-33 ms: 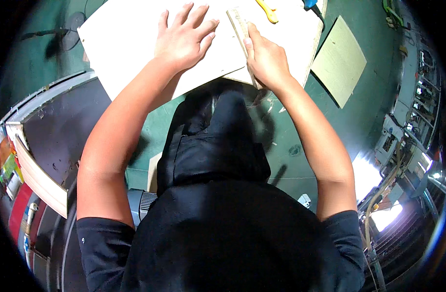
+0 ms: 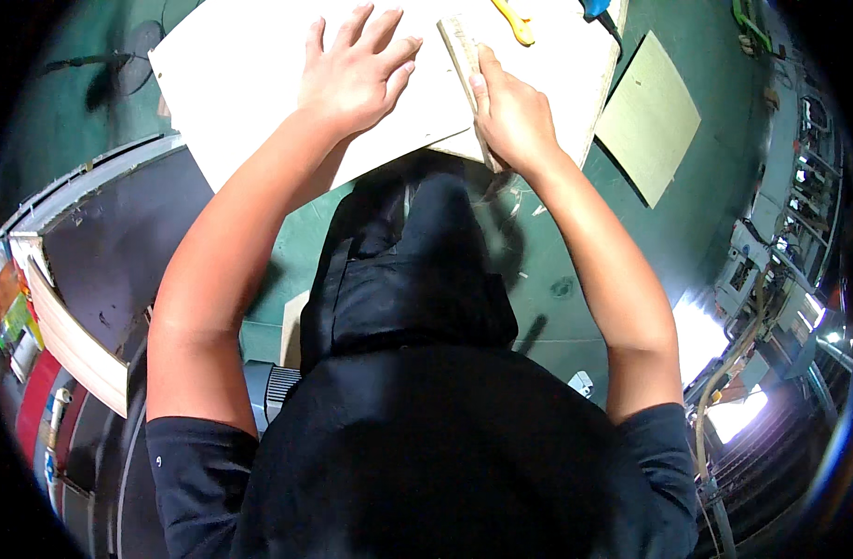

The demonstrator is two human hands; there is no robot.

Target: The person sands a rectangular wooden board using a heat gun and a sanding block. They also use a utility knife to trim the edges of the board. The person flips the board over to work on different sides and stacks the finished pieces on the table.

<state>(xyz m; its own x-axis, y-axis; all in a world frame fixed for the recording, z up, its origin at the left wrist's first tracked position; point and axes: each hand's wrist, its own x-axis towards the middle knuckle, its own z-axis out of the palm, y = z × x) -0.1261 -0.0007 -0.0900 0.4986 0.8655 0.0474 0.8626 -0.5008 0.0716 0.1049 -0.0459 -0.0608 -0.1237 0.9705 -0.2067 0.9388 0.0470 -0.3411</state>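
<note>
Green floor (image 2: 548, 252) forms the background, with machinery (image 2: 757, 261) crowding the rim at 3 o'clock and a dark panel (image 2: 119, 247) at 9 o'clock. At 12 o'clock we see the white board (image 2: 240, 93), its near edge facing the person's body. On it, at 11 o'clock, lies the left hand (image 2: 350, 82), released, palm down and fingers spread, with nothing grasped. At 1 o'clock the right hand (image 2: 515, 116) grips a wooden strip (image 2: 461, 54), thumb and index finger lying along it; the other fingers are largely hidden from us. The strip, just past 12 o'clock, slants across the board, its lower end reaching the near edge beneath the wrist. Between 12 and 1 o'clock we find a yellow tool (image 2: 517, 25), near the strip but apart from it; at 1 o'clock, a blue device (image 2: 594, 8), cut off by the frame, with a dark cord. A pale sheet (image 2: 650, 121) lies at 2 o'clock, beyond the board. We judge that uneven pressure from the left hand could let the board shift, that a loose right grip could skew the strip, and that a wide rightward sweep could knock the tool or snag the cord.
</note>
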